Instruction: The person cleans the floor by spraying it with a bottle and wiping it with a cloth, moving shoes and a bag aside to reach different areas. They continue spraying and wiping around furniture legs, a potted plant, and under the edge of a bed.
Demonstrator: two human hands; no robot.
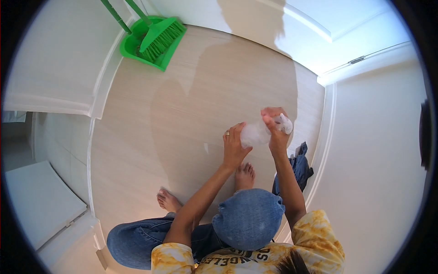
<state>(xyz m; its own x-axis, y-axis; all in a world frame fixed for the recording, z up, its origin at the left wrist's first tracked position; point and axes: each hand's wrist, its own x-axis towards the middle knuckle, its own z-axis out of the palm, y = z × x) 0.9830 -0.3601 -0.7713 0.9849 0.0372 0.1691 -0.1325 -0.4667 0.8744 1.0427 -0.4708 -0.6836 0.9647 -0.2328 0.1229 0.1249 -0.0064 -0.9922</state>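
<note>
A translucent white bottle (255,134), slightly blurred, is held sideways above the floor between both hands. My left hand (234,144), with a ring on one finger, curls around its left end. At the other end, my right hand (276,132) closes around the narrower part, beside a white head piece (286,123) that looks like a sprayer top. The right fingers and palm hide part of the neck. Below the hands are my bare feet (245,175) and a bent knee in blue jeans (248,219).
A green dustpan (130,48) and green broom (159,39) stand against the wall at upper left. Dark blue cloth (299,169) lies on the floor by the right wall. A white door (228,13) borders the pale floor (137,128). A white panel (43,201) is at lower left.
</note>
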